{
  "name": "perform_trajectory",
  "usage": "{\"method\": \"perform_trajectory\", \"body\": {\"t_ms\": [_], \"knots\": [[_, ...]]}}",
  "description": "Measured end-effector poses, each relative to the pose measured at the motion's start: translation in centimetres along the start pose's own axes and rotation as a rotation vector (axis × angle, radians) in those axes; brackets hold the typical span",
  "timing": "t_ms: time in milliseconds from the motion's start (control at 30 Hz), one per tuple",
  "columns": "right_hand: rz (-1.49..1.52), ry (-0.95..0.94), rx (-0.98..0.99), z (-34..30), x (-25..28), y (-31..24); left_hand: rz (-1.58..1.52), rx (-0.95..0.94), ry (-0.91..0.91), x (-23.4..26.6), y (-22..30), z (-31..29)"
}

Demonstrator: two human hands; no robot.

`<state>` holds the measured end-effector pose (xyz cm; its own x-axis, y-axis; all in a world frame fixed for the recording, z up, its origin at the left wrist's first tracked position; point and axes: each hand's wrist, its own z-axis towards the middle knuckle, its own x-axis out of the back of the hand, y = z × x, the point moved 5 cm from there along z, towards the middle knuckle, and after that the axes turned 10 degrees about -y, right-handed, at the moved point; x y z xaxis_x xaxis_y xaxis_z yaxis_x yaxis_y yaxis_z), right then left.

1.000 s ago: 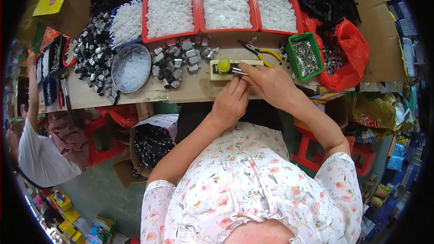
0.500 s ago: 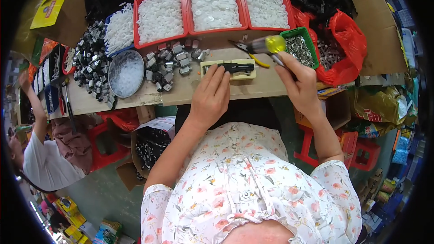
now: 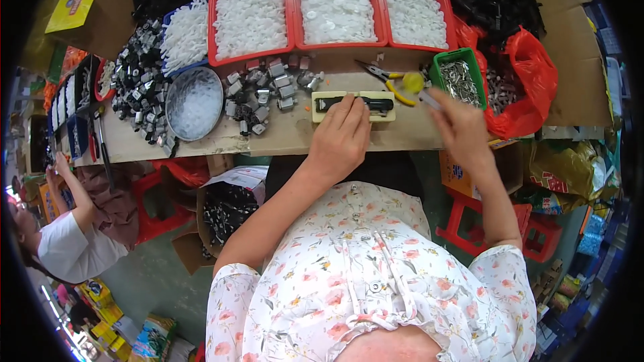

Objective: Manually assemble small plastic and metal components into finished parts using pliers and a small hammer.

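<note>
Steadied black part (image 3: 380, 104) in cream fixture (image 3: 386, 118) at twelve o'clock under unclenched left hand (image 3: 340, 141), grasped yellow-headed hammer (image 3: 412, 82) at fixture's two o'clock in right hand (image 3: 461, 127), apparently tapping, next presumably needing steady aim.

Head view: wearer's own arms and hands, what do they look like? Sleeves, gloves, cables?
Left sleeve and right sleeve: white cloth printed with pinkish-orange flowers and dark leaves, ending around the elbows. Left hand and right hand: bare, no gloves; right is blurred. No watch or cables visible.
</note>
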<state>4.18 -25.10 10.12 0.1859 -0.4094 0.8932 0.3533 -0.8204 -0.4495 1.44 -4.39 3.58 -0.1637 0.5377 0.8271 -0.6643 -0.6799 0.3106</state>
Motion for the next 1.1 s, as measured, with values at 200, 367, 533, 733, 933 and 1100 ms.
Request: {"method": "perform_trajectory", "body": {"t_ms": [200, 367, 533, 733, 933, 1100], "knots": [[-0.279, 0.268, 0.065, 8.9, 2.8, 4.8, 0.013, 0.165, -0.157, -0.8, -0.8, 1.7], [-0.475, 0.217, 0.041, 11.5, 1.4, 7.7, 0.020, 0.092, -0.268, -0.7, -1.5, 2.5], [-0.188, 0.137, 0.179, 6.3, 0.0, 2.3, -0.275, 0.169, -0.210, 2.7, -2.5, 3.4], [-0.066, -0.090, 0.186, 4.5, -4.9, 1.3, -1.433, 0.485, 0.118, 3.4, -5.3, 3.8], [-0.295, -0.087, 0.048, 6.2, -5.7, 0.6, -1.354, 0.416, 0.317, 3.6, -4.5, 4.1], [-0.339, -0.027, 0.044, 5.4, -6.1, 1.2, -0.689, -0.025, 0.355, 5.4, -1.8, 3.5]]}}
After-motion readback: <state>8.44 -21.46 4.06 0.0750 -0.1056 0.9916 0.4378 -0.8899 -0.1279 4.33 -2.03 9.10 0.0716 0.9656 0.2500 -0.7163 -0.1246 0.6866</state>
